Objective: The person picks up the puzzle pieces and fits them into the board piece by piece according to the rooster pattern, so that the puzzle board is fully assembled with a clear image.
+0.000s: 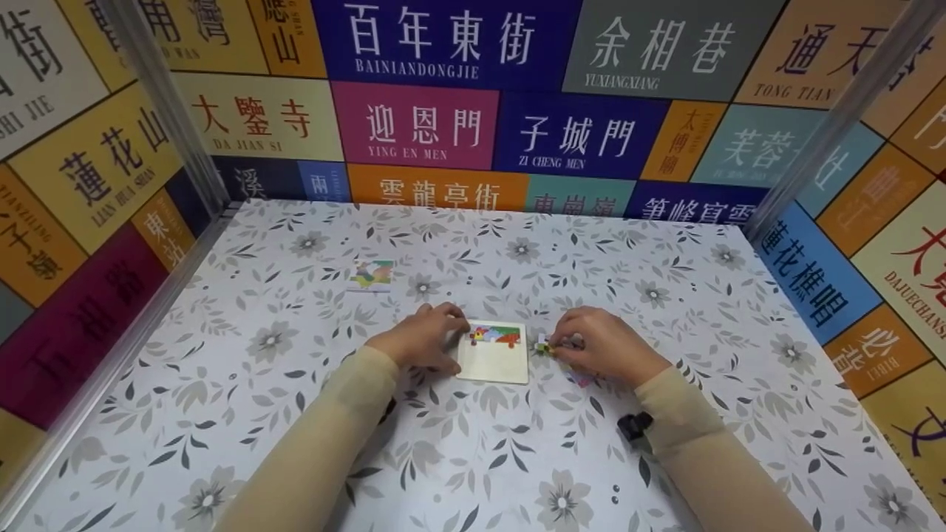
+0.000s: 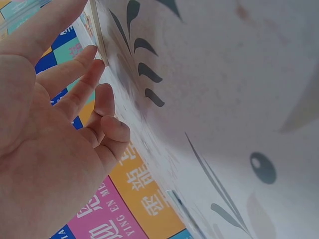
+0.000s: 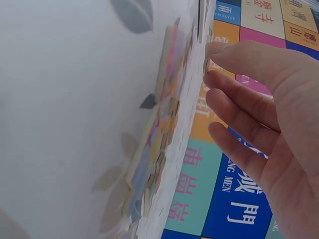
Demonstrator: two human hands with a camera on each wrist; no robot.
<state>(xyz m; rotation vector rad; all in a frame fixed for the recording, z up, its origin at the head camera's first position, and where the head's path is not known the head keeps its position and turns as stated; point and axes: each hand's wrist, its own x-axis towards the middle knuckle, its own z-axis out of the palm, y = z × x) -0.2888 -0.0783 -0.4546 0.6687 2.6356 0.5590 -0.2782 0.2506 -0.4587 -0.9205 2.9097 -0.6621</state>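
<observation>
A small pale puzzle board [image 1: 493, 363] lies flat on the table, with colourful pieces [image 1: 502, 335] fitted along its far side and bare wood on the near part. My left hand [image 1: 425, 338] is at its left edge, thumb and fingertips touching the border, the other fingers relaxed in the left wrist view. Just right of the board, my right hand [image 1: 602, 343] pinches a small puzzle piece [image 1: 543, 345] between thumb and index finger. Loose puzzle pieces [image 3: 149, 159] lie on the table beside that hand, partly hidden by it in the head view.
A small colourful picture tile [image 1: 372, 275] lies farther back on the left. The table [image 1: 295, 443] has a floral-patterned cover. Panels with large printed characters [image 1: 432, 125] enclose the back and sides, with clear posts [image 1: 835, 125] at the corners.
</observation>
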